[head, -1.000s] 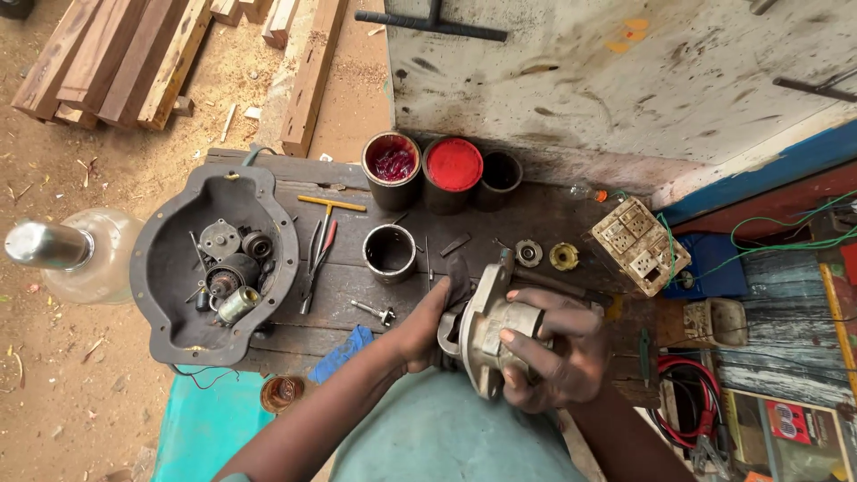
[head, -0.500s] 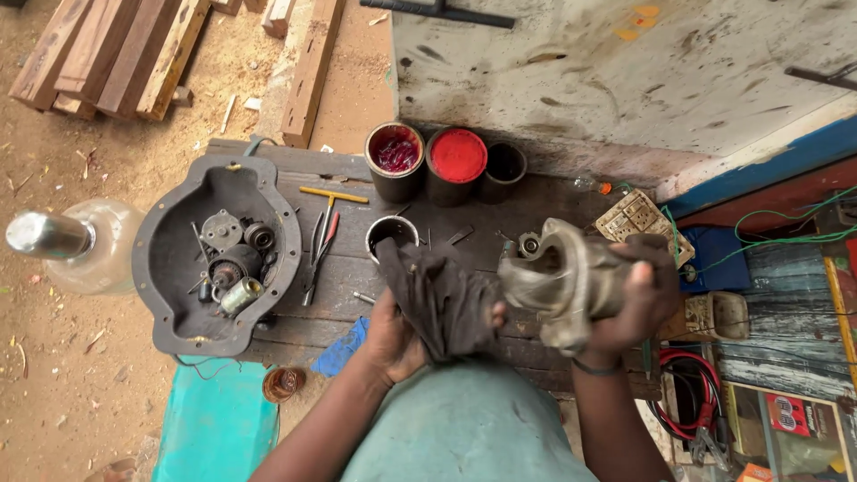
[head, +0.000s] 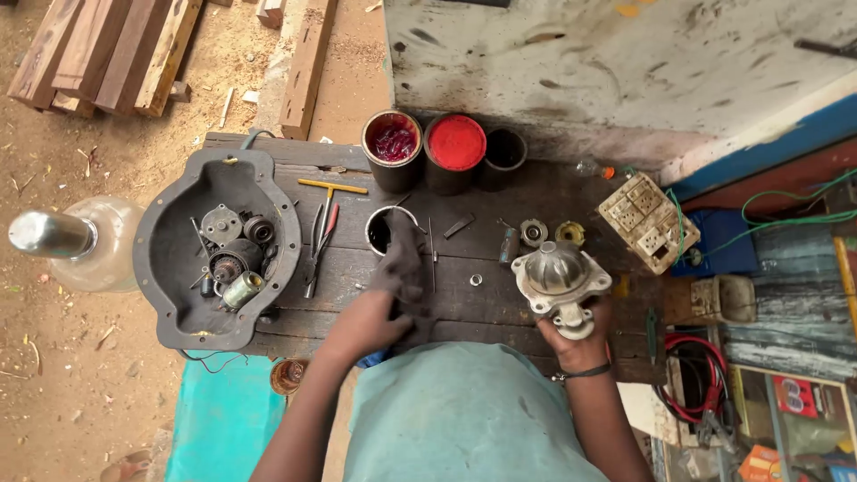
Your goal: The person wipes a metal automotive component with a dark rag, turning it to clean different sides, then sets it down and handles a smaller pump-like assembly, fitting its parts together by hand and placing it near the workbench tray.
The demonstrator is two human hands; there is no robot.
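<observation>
Our left hand (head: 366, 326) bunches a dark rag (head: 403, 268) against the table (head: 482, 299); our right hand (head: 571, 335) grips a grey metal housing (head: 558, 277) upright above it. We judge a wiping step under way; next, rag must meet housing. A small can (head: 382, 230) sits behind the rag.

Three round cans (head: 455, 152) are counted at twelve o'clock on the bench. One dark pan (head: 183, 308) of parts is seen at nine o'clock, two rings (head: 552, 234) at two o'clock, one switchboard (head: 649, 220) at three o'clock.
</observation>
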